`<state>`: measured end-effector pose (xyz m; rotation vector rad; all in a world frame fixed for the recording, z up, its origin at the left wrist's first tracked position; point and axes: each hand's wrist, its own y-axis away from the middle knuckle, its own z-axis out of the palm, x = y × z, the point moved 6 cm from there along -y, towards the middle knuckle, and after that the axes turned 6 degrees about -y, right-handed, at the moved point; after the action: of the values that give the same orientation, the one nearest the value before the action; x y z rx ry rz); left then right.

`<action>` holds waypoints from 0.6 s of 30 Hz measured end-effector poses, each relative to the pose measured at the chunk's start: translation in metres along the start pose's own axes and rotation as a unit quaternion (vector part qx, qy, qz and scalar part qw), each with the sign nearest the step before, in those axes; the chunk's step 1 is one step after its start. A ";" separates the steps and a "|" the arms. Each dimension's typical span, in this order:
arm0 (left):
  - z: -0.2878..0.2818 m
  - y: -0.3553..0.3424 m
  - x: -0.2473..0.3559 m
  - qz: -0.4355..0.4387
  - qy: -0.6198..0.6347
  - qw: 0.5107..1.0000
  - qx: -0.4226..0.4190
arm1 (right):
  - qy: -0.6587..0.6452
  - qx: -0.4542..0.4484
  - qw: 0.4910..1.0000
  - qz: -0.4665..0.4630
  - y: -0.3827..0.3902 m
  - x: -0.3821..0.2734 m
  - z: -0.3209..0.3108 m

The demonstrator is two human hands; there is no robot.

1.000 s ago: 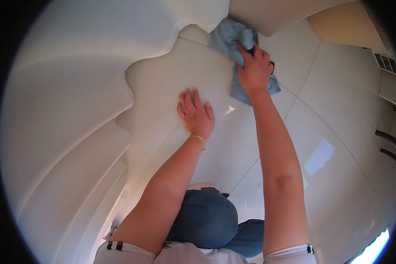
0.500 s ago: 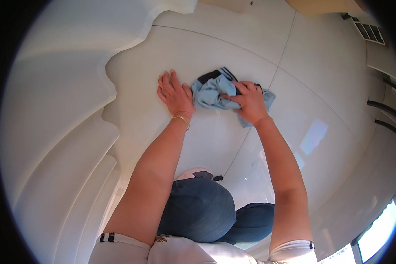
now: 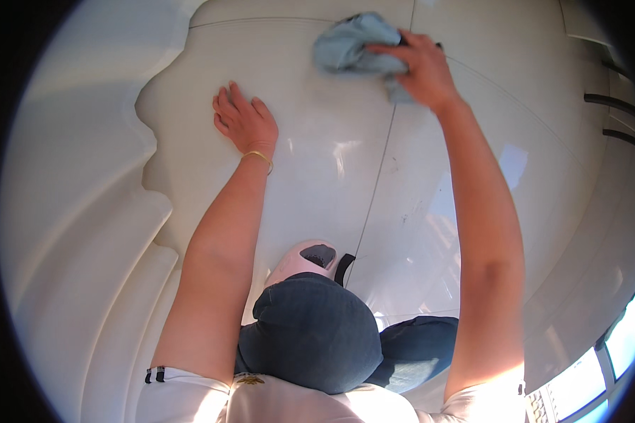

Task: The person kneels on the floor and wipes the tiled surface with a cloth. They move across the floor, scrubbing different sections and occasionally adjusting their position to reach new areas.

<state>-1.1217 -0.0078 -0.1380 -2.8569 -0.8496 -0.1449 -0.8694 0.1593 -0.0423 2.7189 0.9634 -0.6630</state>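
My right hand (image 3: 428, 72) grips a crumpled light-blue cloth (image 3: 356, 46) over the pale tiled floor (image 3: 317, 183). The cloth is bunched at the left of the fingers, and a loose flap hangs below them; it is slightly smeared by motion. Whether it touches the tile cannot be made out. To the left, my left hand (image 3: 247, 121) rests flat on the floor with its fingers spread and nothing in it. A yellow band circles that wrist.
White wavy-edged curtain folds (image 3: 70, 233) run down the left side. Dark curved legs (image 3: 614, 104) stand at the far right. A pink slipper (image 3: 300, 259) on my foot and my bent knee (image 3: 317, 331) are below, beside a short black strip (image 3: 344, 269). Thin joints cross the tiles.
My right hand has carried the cloth away from me, toward the far side of the floor. My left hand now lies farther from the cloth, to the left. The view has shifted too.
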 end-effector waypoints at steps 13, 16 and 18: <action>-0.014 0.004 -0.001 -0.030 -0.009 0.999 0.023 | -0.181 -0.222 0.957 0.047 0.162 -0.043 0.036; -0.008 0.000 0.000 -0.018 -0.005 0.999 0.027 | -0.281 -0.143 0.945 0.087 0.138 -0.024 0.005; -0.005 -0.012 -0.003 -0.018 -0.022 0.999 0.038 | -0.305 -0.115 0.943 0.066 0.079 -0.018 -0.019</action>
<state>-1.1310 -0.0002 -0.1319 -2.7849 -0.8951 -0.0534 -0.8258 0.0941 -0.0156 2.1338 0.6448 -1.1825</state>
